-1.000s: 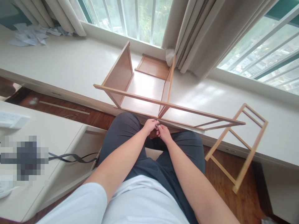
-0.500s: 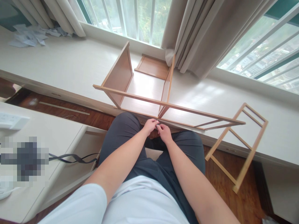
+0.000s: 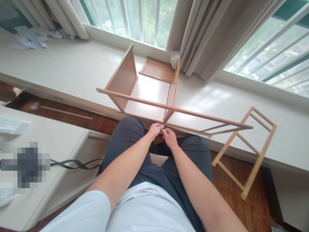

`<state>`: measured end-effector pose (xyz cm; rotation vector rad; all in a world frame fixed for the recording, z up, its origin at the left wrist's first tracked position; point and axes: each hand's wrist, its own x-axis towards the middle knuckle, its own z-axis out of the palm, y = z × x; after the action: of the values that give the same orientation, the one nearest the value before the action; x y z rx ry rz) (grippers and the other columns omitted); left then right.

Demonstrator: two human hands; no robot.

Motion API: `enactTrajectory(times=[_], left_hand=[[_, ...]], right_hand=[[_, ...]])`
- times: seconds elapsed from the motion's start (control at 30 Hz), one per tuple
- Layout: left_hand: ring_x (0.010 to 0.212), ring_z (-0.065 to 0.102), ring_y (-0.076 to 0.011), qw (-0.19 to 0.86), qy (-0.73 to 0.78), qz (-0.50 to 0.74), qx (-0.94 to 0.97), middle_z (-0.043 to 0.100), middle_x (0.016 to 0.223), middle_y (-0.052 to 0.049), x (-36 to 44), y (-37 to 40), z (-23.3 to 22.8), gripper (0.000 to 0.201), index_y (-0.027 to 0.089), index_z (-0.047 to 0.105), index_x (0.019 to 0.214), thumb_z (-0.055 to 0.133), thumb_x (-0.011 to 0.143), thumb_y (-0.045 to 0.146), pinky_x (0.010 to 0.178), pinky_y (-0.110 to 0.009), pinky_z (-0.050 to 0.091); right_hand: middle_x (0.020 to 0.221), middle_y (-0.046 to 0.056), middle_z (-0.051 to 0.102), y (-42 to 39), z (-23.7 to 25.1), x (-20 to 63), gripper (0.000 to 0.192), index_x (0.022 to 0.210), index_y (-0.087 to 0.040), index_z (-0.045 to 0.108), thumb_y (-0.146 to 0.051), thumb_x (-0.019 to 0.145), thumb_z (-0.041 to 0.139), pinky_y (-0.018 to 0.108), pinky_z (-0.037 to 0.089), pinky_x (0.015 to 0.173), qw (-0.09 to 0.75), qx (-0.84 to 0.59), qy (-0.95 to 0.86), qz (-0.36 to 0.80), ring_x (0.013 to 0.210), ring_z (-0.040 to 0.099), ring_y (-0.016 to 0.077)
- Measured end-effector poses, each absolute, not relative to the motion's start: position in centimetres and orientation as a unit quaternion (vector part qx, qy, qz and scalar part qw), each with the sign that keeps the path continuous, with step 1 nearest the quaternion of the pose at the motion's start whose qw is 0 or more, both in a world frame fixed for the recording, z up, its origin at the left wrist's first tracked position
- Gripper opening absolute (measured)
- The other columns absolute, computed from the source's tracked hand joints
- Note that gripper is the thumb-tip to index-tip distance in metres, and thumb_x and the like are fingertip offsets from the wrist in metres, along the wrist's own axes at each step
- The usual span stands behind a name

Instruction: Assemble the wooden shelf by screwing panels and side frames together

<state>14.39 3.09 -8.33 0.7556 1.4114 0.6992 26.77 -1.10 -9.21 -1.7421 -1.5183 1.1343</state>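
Note:
My left hand (image 3: 154,130) and my right hand (image 3: 170,138) meet above my knees, fingertips pinched together on a small pale part (image 3: 162,130) too tiny to identify. Just beyond them, on the white window ledge (image 3: 72,69), lies a partly built wooden rack (image 3: 145,93) with two upright panels and a long rail (image 3: 173,109) running to the right. A flat wooden panel (image 3: 158,69) lies behind it by the curtain.
A wooden ladder-like side frame (image 3: 246,151) leans off the ledge at the right, over the dark wood floor. A white desk (image 3: 55,145) with a black cable (image 3: 72,162) is at my left. Crumpled papers (image 3: 31,37) lie far left. Curtains (image 3: 205,35) hang behind.
My fingers shift slightly on the small part between them. Nothing else has moved.

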Motion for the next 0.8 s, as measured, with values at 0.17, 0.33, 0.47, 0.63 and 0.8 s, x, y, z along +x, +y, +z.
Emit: enactTrajectory(times=[0.17,0.33,0.47,0.63,0.8], left_hand=[[0.052,0.049,-0.0075,0.644,0.620,0.304,0.329,0.060,0.063,-0.001,14.4,3.1,-8.3,0.016,0.013,0.068,0.077,0.060,0.089,0.019,0.051,-0.018,0.037],[0.053,0.050,-0.0080,0.637,0.625,0.304,0.333,0.060,0.061,-0.001,14.4,3.2,-8.4,0.015,0.013,0.068,0.075,0.061,0.087,0.018,0.052,-0.019,0.038],[0.053,0.051,-0.0085,0.631,0.626,0.309,0.338,0.060,0.060,0.000,14.4,3.1,-8.8,0.013,0.014,0.068,0.073,0.064,0.085,0.018,0.055,-0.020,0.039],[0.055,0.051,-0.0090,0.618,0.612,0.335,0.363,0.058,0.060,0.000,14.3,3.2,-9.6,0.014,0.014,0.066,0.070,0.064,0.083,0.017,0.057,-0.021,0.041],[0.056,0.052,-0.0094,0.620,0.601,0.340,0.372,0.059,0.062,0.000,14.3,3.2,-9.9,0.012,0.013,0.066,0.072,0.062,0.083,0.018,0.057,-0.021,0.041]], right_hand=[[0.054,-0.002,0.057,-0.9,-10.7,26.9,0.027,0.073,-0.021,0.055,-0.039,0.090,0.044,0.024,0.038,0.051,0.296,-0.646,-0.507,0.489,0.048,0.050,0.0136],[0.050,-0.004,0.054,-0.8,-11.4,26.8,0.027,0.076,-0.021,0.054,-0.042,0.088,0.043,0.022,0.035,0.043,0.299,-0.631,-0.476,0.535,0.040,0.045,0.0112],[0.050,-0.004,0.054,-0.8,-11.4,26.9,0.027,0.076,-0.021,0.054,-0.044,0.087,0.046,0.021,0.035,0.042,0.296,-0.625,-0.468,0.550,0.039,0.044,0.0100],[0.049,-0.004,0.053,-0.7,-11.1,26.8,0.029,0.074,-0.020,0.052,-0.045,0.087,0.045,0.019,0.031,0.038,0.278,-0.618,-0.432,0.595,0.038,0.043,0.0094],[0.049,-0.004,0.053,-0.7,-10.8,26.6,0.030,0.074,-0.020,0.053,-0.046,0.088,0.046,0.019,0.031,0.038,0.277,-0.619,-0.430,0.596,0.038,0.044,0.0093]])
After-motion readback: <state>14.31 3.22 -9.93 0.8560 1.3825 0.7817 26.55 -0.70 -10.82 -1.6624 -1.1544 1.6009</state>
